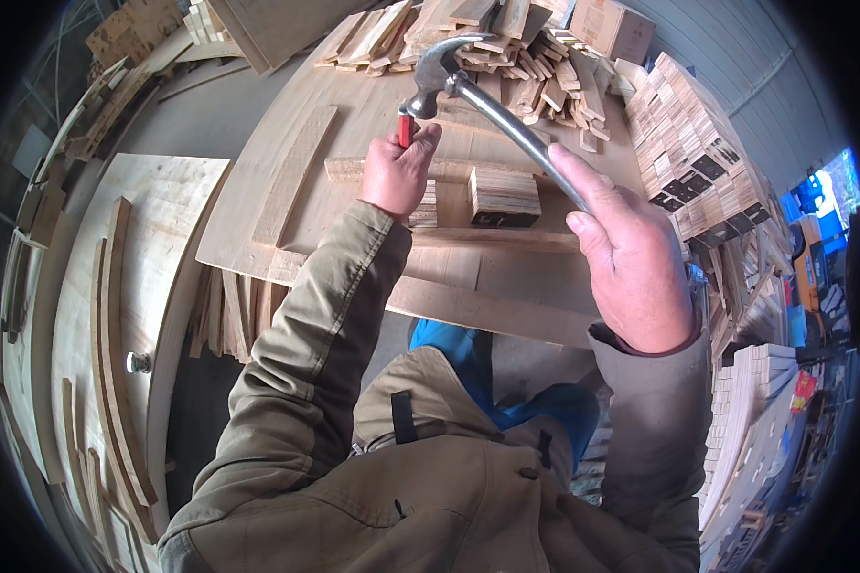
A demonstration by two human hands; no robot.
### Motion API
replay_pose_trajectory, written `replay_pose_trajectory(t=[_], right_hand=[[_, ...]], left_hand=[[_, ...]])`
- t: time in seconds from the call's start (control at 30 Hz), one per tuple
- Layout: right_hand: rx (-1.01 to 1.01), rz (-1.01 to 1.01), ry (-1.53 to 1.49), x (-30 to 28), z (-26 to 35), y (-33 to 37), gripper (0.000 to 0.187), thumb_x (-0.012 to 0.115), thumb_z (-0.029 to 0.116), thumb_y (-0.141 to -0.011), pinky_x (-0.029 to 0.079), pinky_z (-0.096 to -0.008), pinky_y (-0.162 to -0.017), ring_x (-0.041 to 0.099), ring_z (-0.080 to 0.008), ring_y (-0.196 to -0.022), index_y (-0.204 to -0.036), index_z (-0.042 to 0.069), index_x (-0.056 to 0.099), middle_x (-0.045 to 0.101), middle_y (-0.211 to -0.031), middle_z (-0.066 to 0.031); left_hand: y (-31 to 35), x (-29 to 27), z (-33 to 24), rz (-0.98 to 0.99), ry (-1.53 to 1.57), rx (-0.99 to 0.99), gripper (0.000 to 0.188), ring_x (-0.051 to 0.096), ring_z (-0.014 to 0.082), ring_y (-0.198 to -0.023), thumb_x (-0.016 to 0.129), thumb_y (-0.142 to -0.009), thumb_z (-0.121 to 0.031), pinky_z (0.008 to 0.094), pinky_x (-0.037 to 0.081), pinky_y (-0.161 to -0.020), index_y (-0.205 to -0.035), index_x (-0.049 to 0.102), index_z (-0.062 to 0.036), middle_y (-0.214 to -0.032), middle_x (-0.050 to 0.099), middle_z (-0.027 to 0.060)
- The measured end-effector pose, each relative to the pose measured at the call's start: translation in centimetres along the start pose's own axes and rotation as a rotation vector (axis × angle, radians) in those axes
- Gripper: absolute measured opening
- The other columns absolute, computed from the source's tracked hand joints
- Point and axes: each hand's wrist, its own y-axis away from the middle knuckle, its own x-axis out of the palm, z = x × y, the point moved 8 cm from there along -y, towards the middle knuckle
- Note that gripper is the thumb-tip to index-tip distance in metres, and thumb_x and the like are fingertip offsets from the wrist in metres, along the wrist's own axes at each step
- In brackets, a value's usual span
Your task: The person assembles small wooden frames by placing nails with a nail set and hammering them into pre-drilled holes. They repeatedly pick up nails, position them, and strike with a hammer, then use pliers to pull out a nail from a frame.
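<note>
In my right hand [635, 253] is the handle of a claw hammer [508, 132], raised over the workbench [354, 124]. Its metal head is just above my left hand [398, 174], whose fingers close round a short red object [405, 131] standing upright. The hammer's face is right at the top of this red piece; I cannot tell if they touch. The lower end of the red piece is hidden by my fingers. Below and right of my left hand, a bundle of small wooden blocks [504, 196] sits between two wooden strips, with a smaller block [424, 204] partly behind my wrist.
A loose plank [301, 172] lies on the bench's left. Heaped boards [554, 86] and a cardboard box [610, 29] stand at the back, stacked wood pieces [688, 143] at the right. Further left, a plywood sheet [162, 229] carries long strips [115, 315].
</note>
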Motion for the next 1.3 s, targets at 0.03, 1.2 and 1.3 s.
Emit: replay_pose_trajectory(t=[0.03,1.2,1.3], right_hand=[[-0.009,0.001,0.043,0.2,-0.1,0.2,0.058,0.065,-0.008,-0.089,0.056,-0.0419,-0.077,0.071,-0.0362,-0.089,-0.141,0.017,0.062,0.071,-0.103,-0.021],[0.134,-0.051,0.064,-3.6,-1.5,-2.2,0.014,0.068,0.012,-0.097,0.043,-0.035,-0.061,0.052,-0.0185,-0.064,-0.1,-0.001,0.063,0.052,-0.07,-0.0106],[0.164,-0.389,-0.166,-8.4,-0.6,-2.9,0.02,0.062,0.022,-0.105,0.032,-0.0243,-0.055,0.04,-0.0063,-0.06,-0.103,0.003,0.065,0.047,-0.068,0.0026]], left_hand=[[0.0,0.2,-0.4,0.014,0.001,0.059,0.037,0.036,0.004,-0.061,0.067,-0.104,-0.027,0.0283,0.029,-0.052,-0.076,0.06,-0.0046,-0.065,0.044,-0.0086],[0.3,0.1,-0.6,0.026,0.007,0.095,0.043,0.031,0.0028,-0.059,0.066,-0.104,-0.023,0.0267,0.025,-0.052,-0.069,0.044,-0.0122,-0.064,0.037,-0.0093],[0.5,0.1,-0.9,0.014,0.017,0.097,0.045,0.03,0.0035,-0.06,0.067,-0.104,-0.024,0.0273,0.025,-0.052,-0.068,0.043,-0.012,-0.064,0.035,-0.0093]])
